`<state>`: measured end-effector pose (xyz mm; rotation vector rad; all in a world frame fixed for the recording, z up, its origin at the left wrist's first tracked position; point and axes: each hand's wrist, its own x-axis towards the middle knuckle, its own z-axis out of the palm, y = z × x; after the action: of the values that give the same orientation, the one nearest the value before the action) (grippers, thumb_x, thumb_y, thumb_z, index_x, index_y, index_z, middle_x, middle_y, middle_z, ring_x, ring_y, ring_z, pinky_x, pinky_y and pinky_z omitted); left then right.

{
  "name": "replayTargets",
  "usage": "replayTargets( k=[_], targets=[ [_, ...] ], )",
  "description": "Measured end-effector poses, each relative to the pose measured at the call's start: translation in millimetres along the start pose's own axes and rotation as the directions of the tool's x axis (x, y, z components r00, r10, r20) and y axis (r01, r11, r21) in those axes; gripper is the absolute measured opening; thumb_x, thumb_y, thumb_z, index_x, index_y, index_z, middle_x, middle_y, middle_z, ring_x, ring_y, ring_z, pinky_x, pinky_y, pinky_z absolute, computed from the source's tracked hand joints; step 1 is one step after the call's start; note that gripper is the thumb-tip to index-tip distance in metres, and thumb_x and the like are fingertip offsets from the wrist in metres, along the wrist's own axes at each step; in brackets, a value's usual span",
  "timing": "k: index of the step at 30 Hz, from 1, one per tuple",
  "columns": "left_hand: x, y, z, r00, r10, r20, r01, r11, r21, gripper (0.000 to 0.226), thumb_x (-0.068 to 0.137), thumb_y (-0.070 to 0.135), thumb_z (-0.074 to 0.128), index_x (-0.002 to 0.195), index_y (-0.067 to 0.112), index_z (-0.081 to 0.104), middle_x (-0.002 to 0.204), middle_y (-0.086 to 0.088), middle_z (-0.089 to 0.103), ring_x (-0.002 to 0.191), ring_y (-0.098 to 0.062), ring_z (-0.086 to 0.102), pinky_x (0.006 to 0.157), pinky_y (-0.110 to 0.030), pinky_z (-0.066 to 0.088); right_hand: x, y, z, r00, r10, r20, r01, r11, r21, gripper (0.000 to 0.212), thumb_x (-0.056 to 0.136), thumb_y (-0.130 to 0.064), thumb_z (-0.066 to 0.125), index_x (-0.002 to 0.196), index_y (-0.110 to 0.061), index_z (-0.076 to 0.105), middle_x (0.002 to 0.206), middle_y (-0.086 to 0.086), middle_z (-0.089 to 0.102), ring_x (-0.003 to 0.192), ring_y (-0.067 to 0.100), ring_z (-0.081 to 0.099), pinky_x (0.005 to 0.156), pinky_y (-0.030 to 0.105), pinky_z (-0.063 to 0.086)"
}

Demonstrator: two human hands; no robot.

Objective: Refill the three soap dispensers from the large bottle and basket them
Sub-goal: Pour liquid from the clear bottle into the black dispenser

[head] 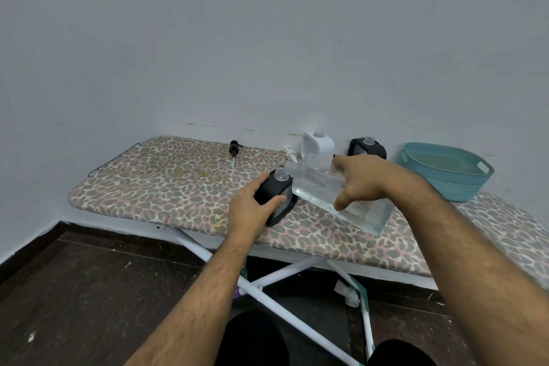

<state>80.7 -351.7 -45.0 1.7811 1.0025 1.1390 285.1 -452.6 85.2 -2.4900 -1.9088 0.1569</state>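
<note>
A leopard-print ironing board serves as the desk along the wall, with a teal basket sitting at its far right end, nothing in it as far as can be seen. The large clear bottle is tilted over the board, its open neck just above the mouth of the black dispenser, liquid pooled toward its lower side. The right hand grasps the big bottle from above; the left hand wraps around the black dispenser near the front edge to steady it. Two more uncapped dispensers, one white and one black, wait by the wall, and a black pump lies to their left. Pouring well likely means keeping neck over mouth, tipping slowly, and holding the dispenser upright so nothing spills on the cloth.
</note>
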Motion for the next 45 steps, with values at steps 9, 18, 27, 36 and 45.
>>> replayTargets(
  k=[9, 18, 27, 36, 45],
  targets=[
    [0, 0, 0, 1.000, 0.000, -0.001, 0.000, 1.000, -0.006, 0.068, 0.076, 0.034, 0.082, 0.138, 0.032, 0.055, 0.125, 0.011, 0.064, 0.109, -0.004, 0.061, 0.093, -0.034, 0.057, 2, -3, -7, 1.000, 0.005, 0.031, -0.005, 1.000, -0.021, 0.081, 0.062, -0.053, 0.083, 0.129, -0.029, 0.045, 0.104, -0.009, 0.060, 0.093, 0.018, 0.055, 0.077, 0.035, 0.049],
    [0, 0, 0, 1.000, -0.004, -0.009, 0.004, 1.000, -0.001, 0.068, 0.076, 0.034, 0.082, 0.138, 0.032, 0.055, 0.125, 0.010, 0.065, 0.109, -0.005, 0.062, 0.093, -0.034, 0.057, 2, -4, -11, 0.999, 0.006, 0.047, -0.004, 1.000, -0.030, 0.082, 0.063, -0.052, 0.083, 0.131, -0.028, 0.045, 0.107, -0.008, 0.060, 0.096, 0.017, 0.056, 0.080, 0.036, 0.050],
    [-1, 1, 0, 1.000, -0.002, -0.017, 0.002, 1.000, 0.005, 0.068, 0.076, 0.033, 0.082, 0.138, 0.029, 0.055, 0.124, 0.010, 0.065, 0.108, -0.004, 0.061, 0.094, -0.035, 0.056, 4, -5, -14, 0.998, 0.013, 0.058, -0.011, 0.999, -0.035, 0.076, 0.061, -0.052, 0.084, 0.123, -0.029, 0.046, 0.101, -0.010, 0.057, 0.094, 0.018, 0.055, 0.074, 0.034, 0.047],
    [-1, 0, 0, 1.000, -0.007, -0.016, 0.007, 1.000, 0.003, 0.068, 0.076, 0.034, 0.083, 0.138, 0.029, 0.056, 0.126, 0.008, 0.065, 0.110, -0.006, 0.061, 0.095, -0.036, 0.056, 3, -6, -17, 0.997, 0.011, 0.071, -0.009, 1.000, -0.021, 0.074, 0.064, -0.049, 0.085, 0.124, -0.028, 0.046, 0.097, -0.011, 0.052, 0.093, 0.018, 0.054, 0.073, 0.032, 0.042],
    [0, 0, 1, 1.000, -0.004, -0.017, 0.004, 1.000, 0.011, 0.069, 0.075, 0.036, 0.082, 0.138, 0.031, 0.055, 0.124, 0.008, 0.066, 0.109, -0.007, 0.062, 0.094, -0.036, 0.056, 4, -7, -18, 0.997, 0.007, 0.074, -0.006, 1.000, -0.023, 0.077, 0.064, -0.049, 0.085, 0.127, -0.028, 0.046, 0.099, -0.011, 0.052, 0.094, 0.018, 0.053, 0.074, 0.032, 0.043]
  ],
)
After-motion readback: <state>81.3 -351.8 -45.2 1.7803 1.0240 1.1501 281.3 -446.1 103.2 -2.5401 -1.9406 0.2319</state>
